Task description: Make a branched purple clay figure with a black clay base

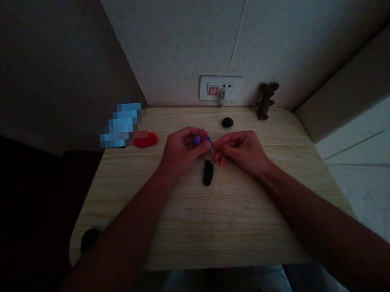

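Note:
My left hand (182,148) is closed around a small purple piece (197,140) that looks like modelling clay, with rounded parts showing between the fingers. Close on its right, my right hand (240,149) pinches with thumb and forefinger at the edge of that purple piece. What sits between those right fingertips is too small and dark to name. Just below both hands, a dark elongated lump (208,173) lies on the wooden tabletop (188,227). Behind them rests a smaller dark round lump (227,122).
A brown clay-like figure (265,103) is at the back right by the wall. On the left are a red lump (146,140) and a pixelated light-blue patch (124,122). A dark round object (89,239) sits near the left front edge. A wall socket (221,89) is behind.

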A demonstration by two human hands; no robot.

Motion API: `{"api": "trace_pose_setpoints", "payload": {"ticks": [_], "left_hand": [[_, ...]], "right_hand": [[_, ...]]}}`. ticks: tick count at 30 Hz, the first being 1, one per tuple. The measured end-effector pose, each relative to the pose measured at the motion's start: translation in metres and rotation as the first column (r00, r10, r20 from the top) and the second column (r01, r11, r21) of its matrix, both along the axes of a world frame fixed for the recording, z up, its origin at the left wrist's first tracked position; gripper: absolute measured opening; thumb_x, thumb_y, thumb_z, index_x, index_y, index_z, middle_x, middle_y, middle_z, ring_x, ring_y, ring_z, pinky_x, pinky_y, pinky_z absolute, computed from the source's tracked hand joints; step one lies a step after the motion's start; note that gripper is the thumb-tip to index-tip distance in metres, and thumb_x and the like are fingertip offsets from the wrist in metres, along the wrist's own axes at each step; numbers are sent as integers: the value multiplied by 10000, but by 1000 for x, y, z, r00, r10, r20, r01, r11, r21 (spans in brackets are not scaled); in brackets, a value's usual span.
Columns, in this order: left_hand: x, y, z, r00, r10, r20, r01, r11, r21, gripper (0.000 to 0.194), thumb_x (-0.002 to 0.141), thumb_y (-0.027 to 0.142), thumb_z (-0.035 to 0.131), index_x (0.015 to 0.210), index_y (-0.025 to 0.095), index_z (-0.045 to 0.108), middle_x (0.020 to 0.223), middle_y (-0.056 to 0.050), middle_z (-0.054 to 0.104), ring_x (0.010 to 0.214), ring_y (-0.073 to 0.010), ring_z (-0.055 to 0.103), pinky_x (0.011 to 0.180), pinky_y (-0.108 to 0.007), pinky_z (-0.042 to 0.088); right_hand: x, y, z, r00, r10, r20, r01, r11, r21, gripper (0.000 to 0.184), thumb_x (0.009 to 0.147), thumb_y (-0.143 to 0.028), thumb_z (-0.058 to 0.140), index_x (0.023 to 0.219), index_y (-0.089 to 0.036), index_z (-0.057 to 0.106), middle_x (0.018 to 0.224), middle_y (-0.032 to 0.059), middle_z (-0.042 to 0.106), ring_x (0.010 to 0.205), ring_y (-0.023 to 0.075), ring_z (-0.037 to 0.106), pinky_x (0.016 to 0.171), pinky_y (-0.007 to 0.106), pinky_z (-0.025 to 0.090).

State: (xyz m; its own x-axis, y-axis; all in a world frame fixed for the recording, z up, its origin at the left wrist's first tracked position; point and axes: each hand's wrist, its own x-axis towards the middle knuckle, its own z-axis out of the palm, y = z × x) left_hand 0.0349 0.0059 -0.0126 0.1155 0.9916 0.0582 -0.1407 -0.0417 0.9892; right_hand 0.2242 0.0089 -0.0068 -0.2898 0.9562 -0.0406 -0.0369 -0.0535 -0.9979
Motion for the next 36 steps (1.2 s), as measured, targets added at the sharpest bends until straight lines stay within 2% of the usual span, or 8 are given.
{"api": "trace_pose_setpoints", "payload": {"ticks": [11, 17, 25, 30, 36], "left_hand": [[0, -1, 2, 1000, 2, -10, -2, 1000, 1, 372, 644, 304, 936, 921, 144, 745, 841, -50, 766, 701, -160, 724, 598, -260, 625], [0, -1, 2, 1000, 12, -5, -12, 1000, -10, 352, 653, 269, 924, 930, 142, 747, 850, -53, 774, 725, -164, 734, 604, -253, 626], [0, -2, 1, 999, 2, -49, 0, 1000, 22, 313, 678, 264, 896, 916, 151, 727, 879, -56, 773, 731, -159, 723, 617, -261, 622], [0, -2, 1, 998, 5, -65, -4, 1000, 28, 305, 682, 252, 886, 920, 146, 728, 873, -58, 770, 733, -154, 713, 615, -256, 619], [0, -2, 0, 997, 14, -75, -11, 999, 40, 300, 679, 249, 884, 919, 147, 736, 895, -66, 782, 742, -154, 720, 635, -258, 619]], "right_hand": [[0, 2, 0, 1000, 4, -23, -4, 1000, -11, 317, 660, -383, 954, 741, -154, 751, 633, 39, 768, 463, 113, 644, 468, 224, 541], [0, 2, 0, 1000, 27, 6, -27, 1000, 11, 322, 702, -413, 931, 845, -150, 813, 683, 46, 783, 490, 116, 647, 497, 243, 559], [0, 0, -1, 1000, -19, 23, 18, 999, 40, 271, 676, -383, 945, 742, -164, 799, 637, 39, 766, 466, 111, 623, 463, 232, 528], [-1, 0, 1, 1000, -11, 23, 11, 1000, 15, 235, 673, -339, 941, 743, -159, 806, 622, 34, 759, 459, 103, 613, 463, 224, 525], [-1, 0, 1, 1000, 1, 28, -1, 1000, 30, 273, 695, -380, 939, 782, -150, 820, 644, 45, 764, 473, 107, 619, 479, 237, 534]]}}
